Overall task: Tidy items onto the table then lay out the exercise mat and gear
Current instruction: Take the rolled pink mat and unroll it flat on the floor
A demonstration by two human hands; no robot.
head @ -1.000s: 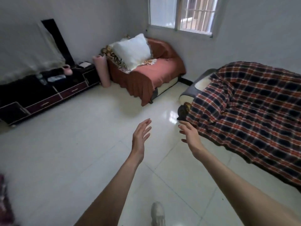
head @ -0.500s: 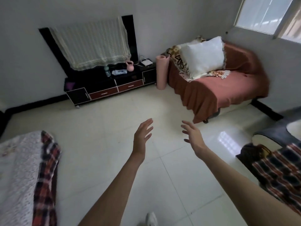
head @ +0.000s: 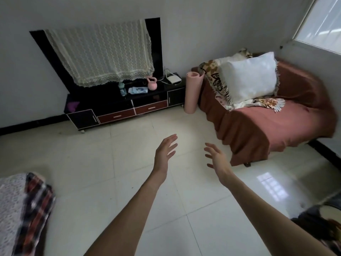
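L hand point(head: 164, 152): I'm holding it out over the floor point(head: 92, 163), fingers spread, gripping nothing.
R hand point(head: 217, 159): reaching fwd too, fingers apart, empty.
Exercise mat point(head: 192, 92): rolled, pink, standing upright on floor btwn TV table point(head: 118, 106) & sofa point(head: 267, 124).
Kettlebell point(head: 152, 83): pink, sitting on table top, nr water bottle point(head: 122, 89).
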